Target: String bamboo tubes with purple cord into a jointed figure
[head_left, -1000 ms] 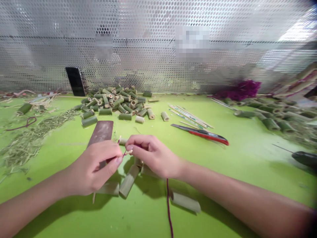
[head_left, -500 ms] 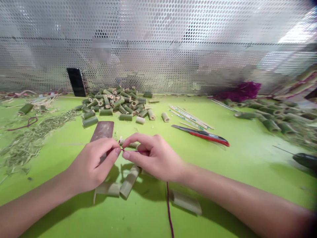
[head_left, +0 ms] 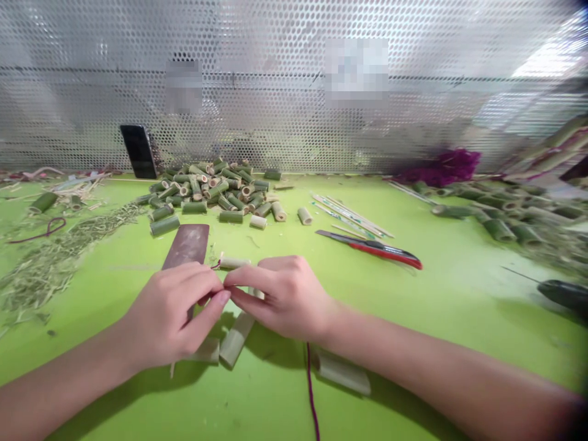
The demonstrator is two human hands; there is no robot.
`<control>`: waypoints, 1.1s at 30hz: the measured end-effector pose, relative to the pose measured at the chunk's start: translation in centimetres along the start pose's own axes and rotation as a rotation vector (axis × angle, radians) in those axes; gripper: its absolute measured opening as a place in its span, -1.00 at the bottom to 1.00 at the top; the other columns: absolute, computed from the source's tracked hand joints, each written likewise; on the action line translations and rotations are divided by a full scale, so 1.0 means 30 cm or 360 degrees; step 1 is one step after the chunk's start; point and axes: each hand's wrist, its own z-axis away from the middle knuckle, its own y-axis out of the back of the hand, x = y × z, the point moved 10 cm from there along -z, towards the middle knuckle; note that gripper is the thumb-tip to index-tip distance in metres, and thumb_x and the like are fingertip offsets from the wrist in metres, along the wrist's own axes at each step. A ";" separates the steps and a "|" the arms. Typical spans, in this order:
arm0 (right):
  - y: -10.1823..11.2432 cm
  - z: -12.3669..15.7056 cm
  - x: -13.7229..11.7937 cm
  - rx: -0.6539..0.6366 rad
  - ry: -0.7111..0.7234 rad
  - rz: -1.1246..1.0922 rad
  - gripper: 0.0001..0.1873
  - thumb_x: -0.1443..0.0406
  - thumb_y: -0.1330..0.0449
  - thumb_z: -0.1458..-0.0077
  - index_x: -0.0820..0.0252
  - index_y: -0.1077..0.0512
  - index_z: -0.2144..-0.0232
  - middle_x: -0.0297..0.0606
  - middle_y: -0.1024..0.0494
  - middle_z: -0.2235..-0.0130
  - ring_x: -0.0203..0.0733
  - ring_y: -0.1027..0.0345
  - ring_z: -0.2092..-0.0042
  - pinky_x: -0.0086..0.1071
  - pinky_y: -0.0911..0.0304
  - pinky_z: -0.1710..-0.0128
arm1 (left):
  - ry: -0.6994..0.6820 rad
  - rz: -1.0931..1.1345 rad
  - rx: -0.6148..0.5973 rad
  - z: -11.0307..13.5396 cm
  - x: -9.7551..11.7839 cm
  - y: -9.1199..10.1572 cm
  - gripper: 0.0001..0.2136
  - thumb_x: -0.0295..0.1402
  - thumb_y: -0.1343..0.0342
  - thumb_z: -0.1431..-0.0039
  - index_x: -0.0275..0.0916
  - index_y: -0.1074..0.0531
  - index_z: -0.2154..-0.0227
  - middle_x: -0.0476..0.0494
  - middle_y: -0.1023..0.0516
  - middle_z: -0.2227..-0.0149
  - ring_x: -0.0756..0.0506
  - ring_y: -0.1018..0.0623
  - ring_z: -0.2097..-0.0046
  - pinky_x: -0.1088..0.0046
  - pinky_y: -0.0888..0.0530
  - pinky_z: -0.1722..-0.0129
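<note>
My left hand (head_left: pixel 179 312) and my right hand (head_left: pixel 285 297) meet fingertip to fingertip above the table, both pinched on a thin purple cord (head_left: pixel 311 392). The bit of cord between the fingertips is mostly hidden; its tail emerges below my right hand and runs to the near edge. Just beyond the fingers lies a peeled bamboo piece (head_left: pixel 235 262) with purple cord at its left end. Under the hands rest another peeled bamboo tube (head_left: pixel 237 338) and a shorter one (head_left: pixel 209 350), partly covered by my left hand. A further bamboo piece (head_left: pixel 342 372) lies beneath my right forearm.
Sandpaper (head_left: pixel 187 245) lies behind my left hand. Green bamboo pieces (head_left: pixel 220 190) are heaped farther back, near a standing phone (head_left: pixel 138 152). A utility knife (head_left: pixel 370 249) and thin sticks (head_left: pixel 351 215) lie right of centre. Shavings (head_left: pixel 59 260) spread left; a black-handled pointed tool (head_left: pixel 563 295) lies right.
My fingertips have drawn together and slightly lower, so the stretch of cord between them no longer shows. My right hand's fingers have straightened. The bamboo piece beyond them is more exposed.
</note>
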 end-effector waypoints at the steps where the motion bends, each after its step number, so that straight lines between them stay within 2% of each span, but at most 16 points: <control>1: 0.001 0.001 -0.008 0.0007 0.0042 0.0010 -0.86 0.32 -0.20 -0.30 0.18 -0.56 0.28 -0.44 -0.47 0.55 -0.39 -0.27 0.53 -0.48 -0.05 0.51 | -0.0006 0.0012 0.0006 0.000 0.000 0.001 -0.82 -0.50 -0.04 -0.35 -0.24 -0.41 0.40 0.06 -0.43 0.51 0.04 -0.37 0.49 0.51 -0.29 0.48; 3: -0.002 0.003 -0.019 0.0002 0.0091 0.0020 -0.85 0.34 -0.18 -0.31 0.18 -0.56 0.28 -0.44 -0.45 0.56 -0.39 -0.25 0.53 -0.46 -0.05 0.51 | 0.0067 0.0129 0.0074 0.000 -0.020 0.018 -0.78 -0.49 -0.02 -0.37 -0.22 -0.37 0.44 0.09 -0.35 0.55 0.05 -0.32 0.52 0.52 -0.27 0.51; 5: -0.008 0.004 -0.022 -0.0027 0.0103 0.0000 -0.86 0.33 -0.19 -0.30 0.17 -0.56 0.28 -0.45 -0.44 0.57 -0.39 -0.23 0.54 -0.46 -0.05 0.51 | 0.0244 0.0335 0.0150 0.003 -0.065 0.034 -0.77 -0.42 0.02 -0.41 -0.20 -0.34 0.42 0.10 -0.31 0.54 0.04 -0.31 0.52 0.53 -0.29 0.53; 7: -0.012 0.005 -0.020 -0.0049 0.0091 -0.0074 -0.88 0.33 -0.20 -0.30 0.16 -0.56 0.27 -0.46 -0.45 0.56 -0.39 -0.25 0.55 -0.47 -0.08 0.51 | 0.0455 0.0573 0.0135 0.008 -0.112 0.026 -0.82 -0.28 0.00 -0.42 -0.19 -0.40 0.31 0.04 -0.40 0.44 0.00 -0.39 0.45 0.51 -0.37 0.48; 9: -0.011 0.005 -0.013 -0.0050 0.0061 -0.0197 -0.89 0.32 -0.21 -0.29 0.17 -0.55 0.26 -0.43 -0.51 0.52 -0.39 -0.30 0.53 -0.49 -0.13 0.50 | 0.0596 0.0821 -0.0052 0.011 -0.130 -0.021 -0.79 -0.16 -0.11 -0.35 -0.19 -0.46 0.15 -0.04 -0.50 0.29 -0.05 -0.49 0.32 0.46 -0.49 0.36; 11: -0.009 0.004 -0.007 -0.0040 0.0040 -0.0322 -0.89 0.30 -0.22 -0.30 0.19 -0.54 0.26 -0.40 -0.56 0.47 -0.40 -0.36 0.50 -0.50 -0.19 0.48 | 0.0670 0.1038 -0.0262 0.015 -0.124 -0.069 -0.71 -0.14 -0.24 -0.26 -0.18 -0.49 0.06 -0.10 -0.57 0.19 -0.10 -0.57 0.21 0.39 -0.55 0.22; 14: -0.009 0.000 -0.009 -0.0031 0.0061 -0.0447 -0.89 0.30 -0.21 -0.31 0.20 -0.53 0.25 -0.36 -0.59 0.42 -0.40 -0.41 0.46 -0.52 -0.26 0.45 | 0.0821 0.1199 -0.0359 0.025 -0.136 -0.097 -0.70 -0.17 -0.28 -0.23 -0.19 -0.54 0.05 -0.15 -0.62 0.15 -0.13 -0.59 0.17 0.37 -0.56 0.18; 17: -0.006 -0.004 -0.015 -0.0010 0.0102 -0.0497 -0.93 0.35 -0.22 -0.28 0.22 -0.52 0.26 -0.36 -0.59 0.41 -0.40 -0.40 0.46 -0.52 -0.27 0.45 | 0.0940 0.1196 -0.0378 0.036 -0.161 -0.103 -0.76 -0.16 -0.22 -0.28 -0.20 -0.60 0.14 -0.10 -0.61 0.28 -0.05 -0.53 0.33 0.45 -0.51 0.34; 21: -0.004 -0.006 -0.018 -0.0008 0.0111 -0.0524 -0.94 0.37 -0.21 -0.27 0.21 -0.49 0.27 -0.37 -0.56 0.42 -0.40 -0.38 0.46 -0.52 -0.26 0.45 | 0.0936 0.1178 -0.0590 0.047 -0.163 -0.136 -0.73 -0.12 -0.22 -0.27 -0.23 -0.62 0.19 -0.03 -0.52 0.43 0.01 -0.38 0.48 0.54 -0.33 0.52; 27: 0.001 -0.005 -0.020 0.0026 0.0124 -0.0515 -0.94 0.38 -0.23 -0.26 0.24 -0.53 0.26 -0.38 -0.47 0.44 -0.40 -0.30 0.47 -0.52 -0.19 0.49 | 0.0952 0.1213 -0.0731 0.062 -0.194 -0.161 -0.63 -0.03 -0.18 -0.29 -0.28 -0.57 0.39 0.09 -0.30 0.60 0.05 -0.24 0.56 0.55 -0.16 0.56; 31: 0.000 0.000 -0.020 0.0043 0.0138 -0.0460 -0.93 0.37 -0.23 -0.27 0.25 -0.54 0.24 -0.34 -0.47 0.40 -0.38 -0.35 0.41 -0.52 -0.23 0.46 | 0.1027 0.1218 -0.0724 0.074 -0.221 -0.167 -0.58 0.03 -0.12 -0.32 -0.29 -0.60 0.27 0.14 -0.19 0.62 0.07 -0.14 0.58 0.54 -0.08 0.59; 33: 0.002 0.005 -0.033 0.0050 0.0196 -0.0375 -0.93 0.37 -0.22 -0.28 0.25 -0.53 0.23 -0.31 -0.51 0.35 -0.36 -0.40 0.36 -0.51 -0.25 0.45 | 0.1084 0.1212 -0.0675 0.076 -0.228 -0.167 -0.58 0.03 -0.14 -0.31 -0.27 -0.61 0.20 0.14 -0.20 0.62 0.07 -0.14 0.58 0.55 -0.06 0.60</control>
